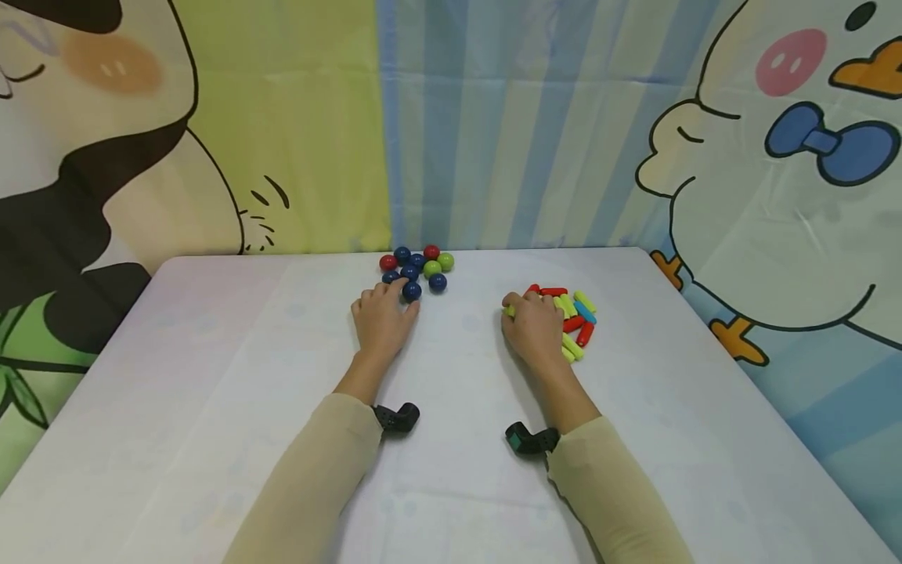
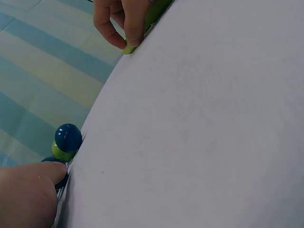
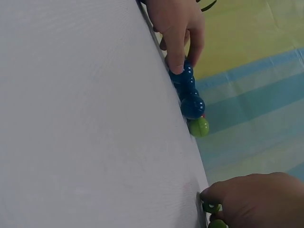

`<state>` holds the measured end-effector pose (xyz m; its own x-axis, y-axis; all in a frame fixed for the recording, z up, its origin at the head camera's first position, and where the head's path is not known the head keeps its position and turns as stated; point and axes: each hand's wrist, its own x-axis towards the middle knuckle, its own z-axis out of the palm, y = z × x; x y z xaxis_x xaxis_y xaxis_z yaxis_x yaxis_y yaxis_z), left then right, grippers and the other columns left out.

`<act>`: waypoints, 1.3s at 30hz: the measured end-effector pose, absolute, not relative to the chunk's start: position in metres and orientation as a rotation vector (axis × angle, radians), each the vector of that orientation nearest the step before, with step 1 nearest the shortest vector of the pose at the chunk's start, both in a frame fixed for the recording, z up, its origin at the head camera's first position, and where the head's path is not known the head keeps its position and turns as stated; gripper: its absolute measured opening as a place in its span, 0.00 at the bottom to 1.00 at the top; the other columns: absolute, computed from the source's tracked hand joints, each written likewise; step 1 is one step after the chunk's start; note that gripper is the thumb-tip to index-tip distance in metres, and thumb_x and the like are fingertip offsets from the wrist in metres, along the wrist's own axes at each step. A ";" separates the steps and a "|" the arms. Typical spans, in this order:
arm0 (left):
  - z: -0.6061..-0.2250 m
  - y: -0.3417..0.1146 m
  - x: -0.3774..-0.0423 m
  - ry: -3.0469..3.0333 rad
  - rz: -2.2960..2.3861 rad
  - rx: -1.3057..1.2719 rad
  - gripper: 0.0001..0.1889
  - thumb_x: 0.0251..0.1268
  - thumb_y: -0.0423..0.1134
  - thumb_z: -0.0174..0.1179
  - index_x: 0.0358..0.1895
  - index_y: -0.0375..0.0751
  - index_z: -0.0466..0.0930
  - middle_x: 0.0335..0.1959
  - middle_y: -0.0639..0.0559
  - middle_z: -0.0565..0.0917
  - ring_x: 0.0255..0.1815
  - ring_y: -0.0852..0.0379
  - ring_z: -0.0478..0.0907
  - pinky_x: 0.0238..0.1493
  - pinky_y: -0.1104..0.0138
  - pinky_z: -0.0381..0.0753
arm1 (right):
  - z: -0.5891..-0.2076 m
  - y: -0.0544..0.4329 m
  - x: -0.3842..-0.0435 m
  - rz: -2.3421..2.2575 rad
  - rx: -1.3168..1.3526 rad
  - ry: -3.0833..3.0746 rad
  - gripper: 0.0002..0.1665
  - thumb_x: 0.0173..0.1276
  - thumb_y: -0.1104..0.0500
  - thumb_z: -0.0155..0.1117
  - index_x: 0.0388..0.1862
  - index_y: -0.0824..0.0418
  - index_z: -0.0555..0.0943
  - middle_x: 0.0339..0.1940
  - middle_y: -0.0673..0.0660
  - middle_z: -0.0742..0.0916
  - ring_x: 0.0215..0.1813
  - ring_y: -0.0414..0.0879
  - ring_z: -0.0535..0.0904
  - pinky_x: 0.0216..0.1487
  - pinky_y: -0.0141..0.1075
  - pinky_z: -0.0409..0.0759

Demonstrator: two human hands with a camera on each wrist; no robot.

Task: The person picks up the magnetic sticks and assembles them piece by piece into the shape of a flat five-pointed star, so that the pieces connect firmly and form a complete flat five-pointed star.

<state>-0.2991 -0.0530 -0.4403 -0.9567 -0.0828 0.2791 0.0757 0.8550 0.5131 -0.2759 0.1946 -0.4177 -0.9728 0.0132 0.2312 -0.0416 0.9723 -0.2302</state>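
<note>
My left hand (image 1: 384, 317) is at the near edge of a cluster of balls, its thumb and fingers around a dark blue ball (image 1: 412, 292). From the right wrist view, the thumb lies against this blue ball (image 3: 185, 71). Other dark blue balls (image 1: 438, 282), red balls (image 1: 388, 263) and green balls (image 1: 446, 262) sit just beyond. At the right, my right hand (image 1: 537, 325) pinches a small yellow-green stick (image 2: 128, 49) at the tabletop. Short red sticks (image 1: 585, 334), yellow-green sticks (image 1: 572, 346) and a blue stick (image 1: 584, 312) lie beside and partly behind that hand.
The white-covered table (image 1: 458, 486) reaches back to a printed curtain (image 1: 486, 157) with cartoon animals. Black wrist cameras are strapped on the left wrist (image 1: 397, 418) and right wrist (image 1: 532, 439), next to the beige sleeves (image 1: 310, 478). White tabletop separates the balls from the sticks.
</note>
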 end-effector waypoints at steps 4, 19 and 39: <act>-0.441 -0.052 -0.300 -2.713 -0.784 0.031 0.25 0.72 0.50 0.64 0.67 0.46 0.79 0.62 0.39 0.82 0.63 0.37 0.74 0.67 0.43 0.66 | -0.419 0.193 -0.276 0.362 0.012 -2.886 0.16 0.71 0.54 0.68 0.57 0.52 0.86 0.53 0.61 0.86 0.54 0.60 0.76 0.55 0.57 0.76; -0.439 -0.064 -0.293 -2.718 -1.016 -0.057 0.24 0.69 0.46 0.67 0.65 0.42 0.80 0.55 0.43 0.85 0.59 0.41 0.76 0.71 0.45 0.63 | -0.413 0.190 -0.271 0.863 0.159 -2.683 0.14 0.74 0.63 0.63 0.54 0.57 0.88 0.50 0.61 0.85 0.51 0.57 0.80 0.53 0.49 0.81; -0.434 -0.096 -0.268 -2.840 -1.162 -0.318 0.24 0.68 0.45 0.67 0.64 0.41 0.80 0.60 0.44 0.84 0.66 0.44 0.77 0.72 0.49 0.72 | -0.410 0.179 -0.269 1.784 0.023 -2.725 0.12 0.75 0.58 0.65 0.54 0.53 0.88 0.55 0.56 0.86 0.48 0.50 0.84 0.50 0.29 0.83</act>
<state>-0.2680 -0.0955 -0.4336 -0.9772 0.1683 0.1295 0.2108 0.6953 0.6871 -0.2693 0.1792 -0.4100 -0.9932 -0.0752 -0.0893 0.0517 0.4019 -0.9142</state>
